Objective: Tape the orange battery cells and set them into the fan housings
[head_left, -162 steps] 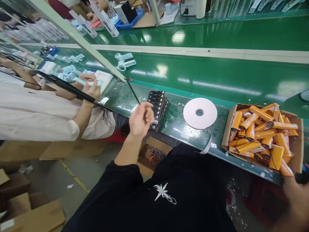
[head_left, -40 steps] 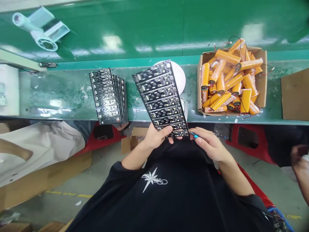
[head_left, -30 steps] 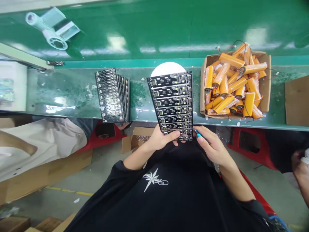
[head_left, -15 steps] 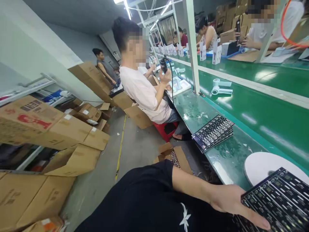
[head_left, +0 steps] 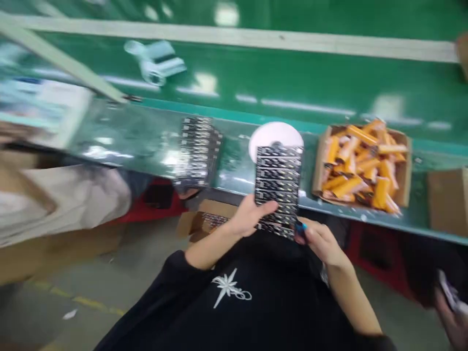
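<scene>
Head | left hand [head_left: 246, 217] grips panel [head_left: 278, 183], rows apparently joined | right hand [head_left: 327, 243] pinches blue tool [head_left: 302, 226] at its edge | stack [head_left: 193, 156] on bench [head_left: 233, 170]

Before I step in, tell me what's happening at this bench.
The left hand holds a black circuit board panel by its lower left edge. The right hand pinches a small blue item at the lower right corner. On the bench, a stack of similar panels lies left, a box of orange packs right.
</scene>
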`<state>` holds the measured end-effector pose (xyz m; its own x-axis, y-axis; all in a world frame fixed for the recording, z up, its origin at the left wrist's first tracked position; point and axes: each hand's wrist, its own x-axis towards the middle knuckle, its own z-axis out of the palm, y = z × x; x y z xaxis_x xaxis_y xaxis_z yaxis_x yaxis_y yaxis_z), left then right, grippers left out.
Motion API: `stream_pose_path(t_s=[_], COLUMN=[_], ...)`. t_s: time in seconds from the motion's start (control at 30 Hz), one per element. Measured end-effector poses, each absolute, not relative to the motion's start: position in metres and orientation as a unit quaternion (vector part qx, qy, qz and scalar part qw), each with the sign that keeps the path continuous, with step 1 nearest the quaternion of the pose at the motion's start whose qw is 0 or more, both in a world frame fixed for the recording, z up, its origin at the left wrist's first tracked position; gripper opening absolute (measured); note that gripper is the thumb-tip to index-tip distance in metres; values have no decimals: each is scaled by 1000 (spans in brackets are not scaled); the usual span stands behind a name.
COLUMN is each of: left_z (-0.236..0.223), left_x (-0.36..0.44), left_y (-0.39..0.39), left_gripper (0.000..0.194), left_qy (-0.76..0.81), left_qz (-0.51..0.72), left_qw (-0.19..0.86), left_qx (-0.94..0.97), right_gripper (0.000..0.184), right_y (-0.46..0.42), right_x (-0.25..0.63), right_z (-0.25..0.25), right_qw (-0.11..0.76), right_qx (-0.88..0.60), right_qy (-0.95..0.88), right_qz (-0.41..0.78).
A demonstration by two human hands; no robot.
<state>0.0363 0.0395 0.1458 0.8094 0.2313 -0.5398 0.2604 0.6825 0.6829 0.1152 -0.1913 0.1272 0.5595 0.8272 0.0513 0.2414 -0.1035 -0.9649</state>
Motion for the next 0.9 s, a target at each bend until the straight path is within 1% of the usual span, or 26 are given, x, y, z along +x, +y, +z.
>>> stream_pose_path(t_s=[0.03,0.07,0.2,0.3,0.37,0.4,0.53,0.6,0.67,0.73,0.77,0.83,0.9], left_z=[143,142,144,147,147,146,143,141,141,141,141,142,143], left_x=[37,38,32,31,32,32,27,25,24,24,25,27,29], left_y=[41,41,36,37,40,40,41,40,40,40,40,39,36], left_gripper=[57,56,55,55,55,55,51,48,47,50,52,55,56], left_qy=[303,296,286,285,284,285,284,272,264,262,261,253,246], left_qz=[-12,-15,-25,-39,-42,-32,29,46,49,29,6,-47,-79], left_qw=[864,866,867,863,860,855,811,789,780,793,808,839,855], left_qx=[401,402,407,415,423,433,511,549,565,549,528,479,449], right_gripper=[66,66,54,48,48,47,40,42,42,40,41,46,51], right_y=[-192,-190,-178,-174,-175,-175,-178,-178,-179,-179,-179,-179,-178], right_x=[114,113,104,97,98,99,110,114,115,113,112,108,105], right_z=[125,121,116,117,117,118,128,135,138,135,131,123,117], right_qw=[556,583,714,746,748,742,674,642,627,639,660,711,740], right_qx=[-694,-668,-466,-388,-392,-418,-581,-630,-648,-630,-602,-521,-467], right_qy=[-358,-327,-195,-135,-146,-167,-245,-264,-274,-273,-268,-254,-235], right_qz=[285,326,485,524,515,497,385,348,334,346,361,399,423])
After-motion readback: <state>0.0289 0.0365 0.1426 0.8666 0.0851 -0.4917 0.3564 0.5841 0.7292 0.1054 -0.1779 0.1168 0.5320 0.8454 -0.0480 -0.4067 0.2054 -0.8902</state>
